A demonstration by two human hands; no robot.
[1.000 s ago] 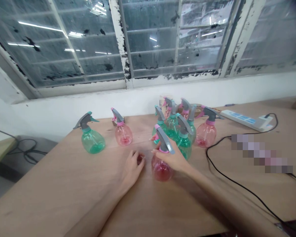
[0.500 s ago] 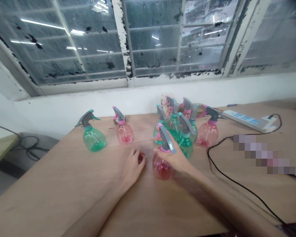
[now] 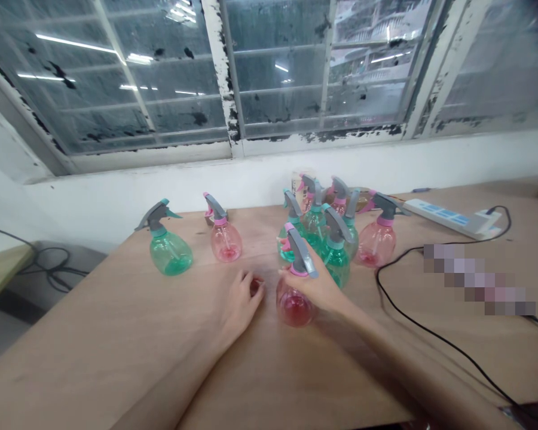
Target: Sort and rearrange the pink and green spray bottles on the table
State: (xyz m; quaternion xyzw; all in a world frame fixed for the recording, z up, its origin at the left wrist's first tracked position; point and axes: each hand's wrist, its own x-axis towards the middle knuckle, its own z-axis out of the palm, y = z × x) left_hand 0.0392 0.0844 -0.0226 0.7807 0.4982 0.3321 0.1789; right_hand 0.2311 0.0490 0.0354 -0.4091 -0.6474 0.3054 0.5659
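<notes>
Narrowly, tabletop (image 3: pixel 251 376) separates the left grip (image 3: pixel 244 298) from the held pink bottle (image 3: pixel 295 307).

Right hand (image 3: pixel 318 278) partly hidden behind pink bottle (image 3: pixel 295 309); left hand (image 3: pixel 243 300): contents, if any, unclear; forearms (image 3: pixel 179 370) cropped.

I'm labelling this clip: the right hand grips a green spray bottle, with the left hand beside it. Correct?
Not quite: the spray bottle in the right hand is pink, not green, as the head view shows. The left hand is beside it.
</notes>
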